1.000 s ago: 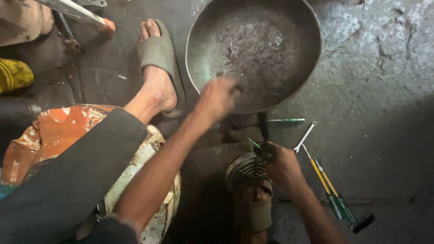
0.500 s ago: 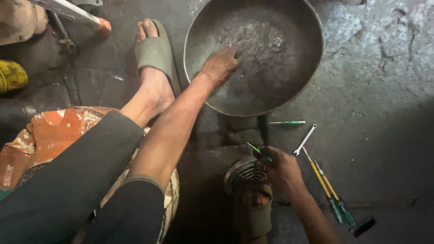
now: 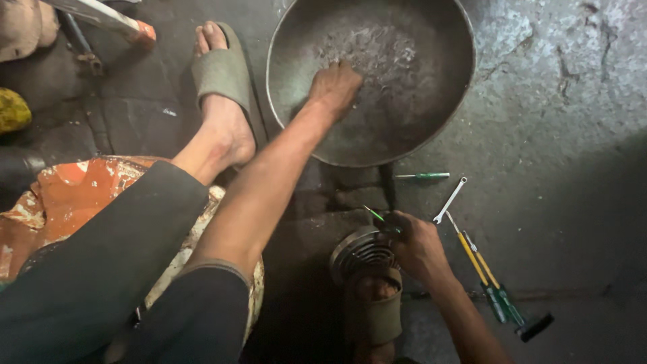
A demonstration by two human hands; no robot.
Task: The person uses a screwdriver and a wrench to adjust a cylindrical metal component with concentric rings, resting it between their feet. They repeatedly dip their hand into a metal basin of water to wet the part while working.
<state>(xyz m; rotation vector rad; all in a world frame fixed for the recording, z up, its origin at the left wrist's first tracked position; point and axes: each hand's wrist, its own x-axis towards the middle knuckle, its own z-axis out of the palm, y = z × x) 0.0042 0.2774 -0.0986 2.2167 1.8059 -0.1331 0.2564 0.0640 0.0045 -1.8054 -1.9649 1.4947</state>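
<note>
The person sits low over a dark, cracked concrete floor (image 3: 552, 87). A large round metal pan (image 3: 431, 121) rests on that floor ahead of them, its inside dull grey with a pale, patchy residue across the middle.

The left hand (image 3: 335, 86) is stretched out into the pan, palm down on the residue. Its fingers (image 3: 350, 74) are curled downward and held close together against the pan bottom; whether they pinch anything cannot be told.

The right hand (image 3: 418, 249) is down near the person's right foot, closed around a small dark part just beside a round ribbed metal piece (image 3: 360, 253). A thin green-tipped tool (image 3: 373, 214) sticks up from this grip. The fingers are wrapped in, pressed together around what they hold.

The left foot, in a grey-green sandal (image 3: 222, 71), is planted beside the pan's left rim. A second sandal (image 3: 381, 313) sits under the ribbed piece.

To the right of the right hand lie, on the floor: a small green-handled screwdriver (image 3: 424, 176), a small silver wrench (image 3: 450, 199), and two yellow-shafted screwdrivers with green handles (image 3: 488, 283), side by side.

An orange, paint-worn seat (image 3: 67, 192) shows under the person's leg.
</note>
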